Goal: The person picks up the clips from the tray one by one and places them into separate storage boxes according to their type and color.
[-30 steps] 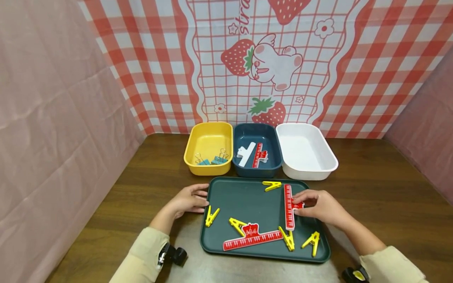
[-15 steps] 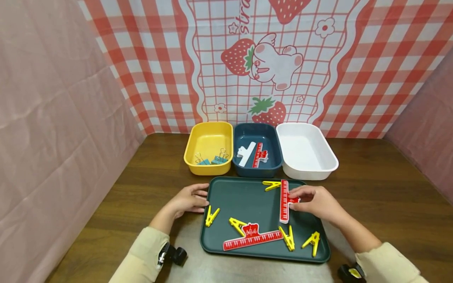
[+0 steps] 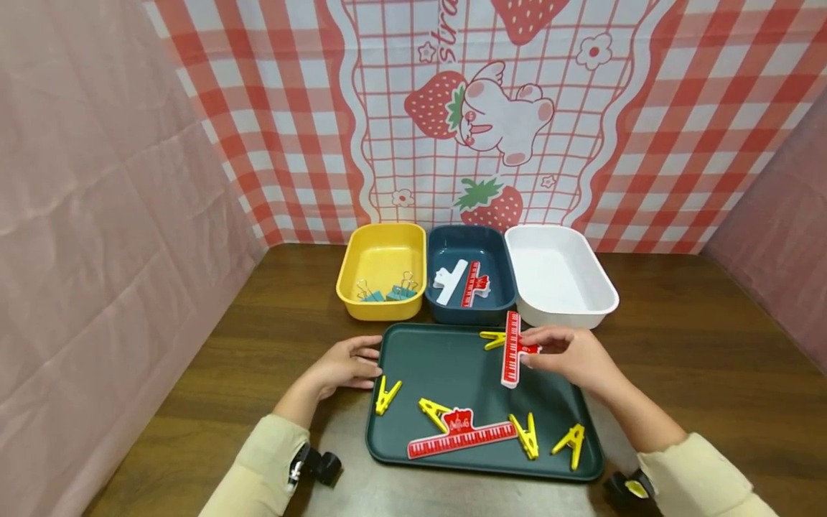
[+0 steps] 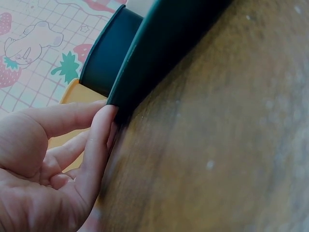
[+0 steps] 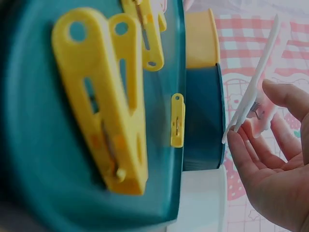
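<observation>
Red piano-key clip, lower right of frame centre, pinched between thumb and fingers of right hand. Left hand, fingers loosely extended, touches green tray, lower centre.

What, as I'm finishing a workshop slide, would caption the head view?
Right hand holds a red clip over the green tray, left hand touching the tray's edge.

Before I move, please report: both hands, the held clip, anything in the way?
Left hand touches tray's left rim. Right hand holds red clip above tray. Head view: red clip partly hides a yellow clip; no obvious obstacle.
</observation>
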Demonstrator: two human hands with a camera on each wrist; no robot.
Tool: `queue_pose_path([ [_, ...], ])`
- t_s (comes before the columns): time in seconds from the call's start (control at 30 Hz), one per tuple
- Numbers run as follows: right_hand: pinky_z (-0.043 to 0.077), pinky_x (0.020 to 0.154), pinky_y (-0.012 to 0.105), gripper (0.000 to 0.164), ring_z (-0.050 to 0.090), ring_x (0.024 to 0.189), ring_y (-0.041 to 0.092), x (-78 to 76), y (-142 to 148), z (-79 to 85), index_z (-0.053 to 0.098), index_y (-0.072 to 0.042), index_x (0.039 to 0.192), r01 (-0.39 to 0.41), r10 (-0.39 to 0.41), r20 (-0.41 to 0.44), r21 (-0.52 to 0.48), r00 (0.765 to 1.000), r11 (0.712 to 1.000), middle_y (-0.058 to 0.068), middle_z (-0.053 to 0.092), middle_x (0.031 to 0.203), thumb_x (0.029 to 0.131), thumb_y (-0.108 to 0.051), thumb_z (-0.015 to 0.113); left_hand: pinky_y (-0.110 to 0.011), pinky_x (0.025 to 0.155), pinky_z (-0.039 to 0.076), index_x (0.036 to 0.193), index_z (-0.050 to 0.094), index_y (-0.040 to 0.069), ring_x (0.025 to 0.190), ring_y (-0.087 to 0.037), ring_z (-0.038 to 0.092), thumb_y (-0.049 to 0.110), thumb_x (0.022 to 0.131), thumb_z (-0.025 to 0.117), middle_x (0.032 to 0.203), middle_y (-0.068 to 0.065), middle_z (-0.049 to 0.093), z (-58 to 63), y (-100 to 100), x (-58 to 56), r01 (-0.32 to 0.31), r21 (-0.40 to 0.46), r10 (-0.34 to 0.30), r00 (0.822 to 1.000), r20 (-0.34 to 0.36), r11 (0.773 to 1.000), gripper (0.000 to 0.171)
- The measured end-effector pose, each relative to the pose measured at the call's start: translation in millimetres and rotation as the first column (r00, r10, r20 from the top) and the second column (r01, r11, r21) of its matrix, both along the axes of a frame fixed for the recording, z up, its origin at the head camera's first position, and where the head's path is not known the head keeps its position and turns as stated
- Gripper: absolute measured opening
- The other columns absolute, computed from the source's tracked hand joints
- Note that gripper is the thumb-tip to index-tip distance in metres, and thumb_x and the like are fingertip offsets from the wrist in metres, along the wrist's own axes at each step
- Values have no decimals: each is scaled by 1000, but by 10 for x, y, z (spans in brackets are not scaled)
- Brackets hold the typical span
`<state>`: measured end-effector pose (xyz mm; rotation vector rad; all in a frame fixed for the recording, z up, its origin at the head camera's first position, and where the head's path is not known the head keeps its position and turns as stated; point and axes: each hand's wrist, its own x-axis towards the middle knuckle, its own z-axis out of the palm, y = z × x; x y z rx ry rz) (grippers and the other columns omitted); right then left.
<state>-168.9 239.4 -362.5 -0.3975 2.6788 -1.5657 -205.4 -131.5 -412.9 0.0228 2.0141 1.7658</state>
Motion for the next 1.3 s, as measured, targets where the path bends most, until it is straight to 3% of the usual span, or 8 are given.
queue_pose_path([
  [0.37, 54, 69, 22, 41, 59, 84, 23, -94, -134, 61, 68, 0, 110, 102, -103, 7, 13, 995, 995, 15, 64, 108, 79, -26, 76, -36, 70, 57, 139, 40, 1, 81, -19, 61, -9, 82, 62, 117, -19, 49, 10, -1, 2, 1, 4, -1, 1000, -4, 1000, 61],
  [0.67, 53, 69, 20, 38, 61, 84, 22, -277, -240, 69, 68, 2, 107, 156, -157, -56, -17, 986, 988, 17, 64, 107, 79, -23, 76, -35, 70, 57, 139, 39, 1, 80, -19, 61, -11, 82, 61, 118, -20, 48, 19, -3, 9, 5, 18, -4, 1000, -7, 1000, 62],
  [1.0, 52, 65, 18, 36, 60, 77, 12, -442, -406, 97, 68, 5, 104, 189, -191, -39, -57, 981, 980, 18, 65, 103, 79, -20, 76, -36, 70, 57, 139, 40, 1, 81, -20, 61, -9, 82, 61, 119, -20, 48, 12, -8, 7, 3, 10, -3, 1000, -3, 1000, 61],
  [1.3, 50, 64, 17, 38, 60, 86, 22, -572, -481, 101, 69, 2, 103, 243, -242, -41, 9, 969, 970, 15, 67, 100, 78, -25, 77, -36, 70, 57, 139, 39, 1, 81, -19, 61, -9, 82, 62, 119, -20, 48, 5, -15, 6, 10, 11, -10, 1000, -6, 1000, 62],
])
